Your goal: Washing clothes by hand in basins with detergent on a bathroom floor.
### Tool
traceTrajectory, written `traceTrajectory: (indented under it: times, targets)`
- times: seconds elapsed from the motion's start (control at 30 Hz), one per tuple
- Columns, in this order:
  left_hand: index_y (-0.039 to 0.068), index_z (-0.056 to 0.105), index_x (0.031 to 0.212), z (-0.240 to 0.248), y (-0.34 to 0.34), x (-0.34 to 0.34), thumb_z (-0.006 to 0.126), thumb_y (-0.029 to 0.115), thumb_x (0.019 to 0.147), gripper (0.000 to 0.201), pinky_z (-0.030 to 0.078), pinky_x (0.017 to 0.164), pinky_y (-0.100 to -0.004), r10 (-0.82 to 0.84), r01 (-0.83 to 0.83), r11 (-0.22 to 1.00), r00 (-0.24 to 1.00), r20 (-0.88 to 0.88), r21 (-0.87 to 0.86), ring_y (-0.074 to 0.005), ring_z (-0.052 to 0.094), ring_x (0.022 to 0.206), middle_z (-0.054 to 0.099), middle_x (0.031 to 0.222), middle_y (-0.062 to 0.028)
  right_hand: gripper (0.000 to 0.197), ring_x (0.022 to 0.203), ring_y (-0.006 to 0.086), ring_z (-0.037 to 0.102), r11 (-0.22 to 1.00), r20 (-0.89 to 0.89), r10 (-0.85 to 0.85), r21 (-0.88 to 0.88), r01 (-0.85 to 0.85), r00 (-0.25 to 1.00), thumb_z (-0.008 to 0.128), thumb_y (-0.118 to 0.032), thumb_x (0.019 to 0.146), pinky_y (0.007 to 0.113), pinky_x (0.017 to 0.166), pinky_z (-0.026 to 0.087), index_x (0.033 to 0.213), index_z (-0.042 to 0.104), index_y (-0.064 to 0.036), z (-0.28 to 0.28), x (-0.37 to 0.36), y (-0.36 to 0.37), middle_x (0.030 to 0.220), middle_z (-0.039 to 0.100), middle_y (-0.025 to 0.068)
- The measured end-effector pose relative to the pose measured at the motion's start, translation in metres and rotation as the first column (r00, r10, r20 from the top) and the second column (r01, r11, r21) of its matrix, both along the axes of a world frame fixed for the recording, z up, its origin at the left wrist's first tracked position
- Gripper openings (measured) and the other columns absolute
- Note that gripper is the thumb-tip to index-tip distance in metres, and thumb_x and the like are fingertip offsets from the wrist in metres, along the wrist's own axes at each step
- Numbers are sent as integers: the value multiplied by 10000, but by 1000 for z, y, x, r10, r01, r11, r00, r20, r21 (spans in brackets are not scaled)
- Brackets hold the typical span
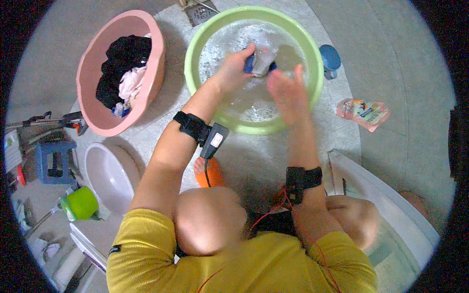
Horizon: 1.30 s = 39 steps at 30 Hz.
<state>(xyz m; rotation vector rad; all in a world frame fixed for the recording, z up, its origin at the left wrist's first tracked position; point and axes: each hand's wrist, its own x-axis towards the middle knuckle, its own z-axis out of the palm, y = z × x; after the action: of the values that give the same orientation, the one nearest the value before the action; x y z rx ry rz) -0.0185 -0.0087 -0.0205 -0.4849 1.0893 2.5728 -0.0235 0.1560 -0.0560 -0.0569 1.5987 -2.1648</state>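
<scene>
Over the soapy water of a light green basin [192, 80], my left hand [233, 70] grips a small grey cloth with dark blue ends [264, 60]. The fingers are partly hidden behind the cloth, and its exact kind does not show. Close to the cloth's lower right side is my right hand [289, 95], smeared by motion. Its thumb stands stretched away from the fingers, and nothing shows in its grasp. White suds float on the grayish water around both hands.
At the left, a pink tub [91, 68] holds black clothes [117, 68] and pale pink cloth [132, 83]. Below it are a pale basin [108, 166], a blue stool [55, 163] and a green container [80, 203]. Right of the basin are a blue cup [330, 57] and a pink pouch [364, 113].
</scene>
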Motion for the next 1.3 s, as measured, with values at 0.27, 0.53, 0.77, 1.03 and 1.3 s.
traceTrajectory:
  times: [0.27, 0.53, 0.77, 1.03, 1.3]
  targets:
    - [54, 493, 1022, 7, 28, 35, 421, 280, 786, 334, 304, 821, -375, -529, -239, 116, 806, -264, -964, -266, 424, 931, 433, 1048, -156, 459, 1010, 287, 376, 550, 433, 399, -818, 166, 809, 307, -460, 782, 425, 876, 274, 961, 444, -61, -20, 9, -63, 1053, 430, 140]
    - [7, 418, 1068, -25, 1, 18, 387, 177, 766, 348, 246, 908, -386, -202, -91, 246, 969, -143, -965, -350, 331, 1057, 371, 1133, -191, 459, 1136, 227, 243, 667, 596, 345, -699, 257, 725, 235, -367, 829, 366, 954, 146, 1174, 280, -67, 6, 23, -92, 1228, 273, 107]
    - [15, 381, 1106, -31, -24, 10, 331, 188, 801, 354, 220, 924, -367, -299, -162, -5, 942, -153, -987, -329, 294, 1098, 339, 1174, -175, 426, 1121, 206, 279, 630, 555, 315, -729, 267, 770, 271, -311, 832, 349, 939, 189, 1176, 271, -58, 28, 36, -113, 1217, 291, 114]
    - [-6, 406, 1075, -57, -24, 8, 298, 208, 813, 355, 235, 907, -405, -430, -322, -229, 880, -202, -918, -354, 310, 1077, 352, 1161, -181, 455, 1130, 239, 256, 694, 512, 73, -643, 325, 856, 303, -368, 808, 347, 957, 164, 1145, 317, -62, -11, 20, -90, 1224, 274, 135]
    - [61, 407, 1103, -43, 2, 16, 308, 278, 809, 378, 200, 901, -470, -350, -284, 57, 892, -285, -957, -334, 265, 1115, 345, 1178, -156, 457, 1130, 228, 265, 423, 274, 400, -902, 89, 874, 201, -333, 844, 353, 943, 188, 1188, 249, -37, 1, 13, -80, 1226, 277, 122]
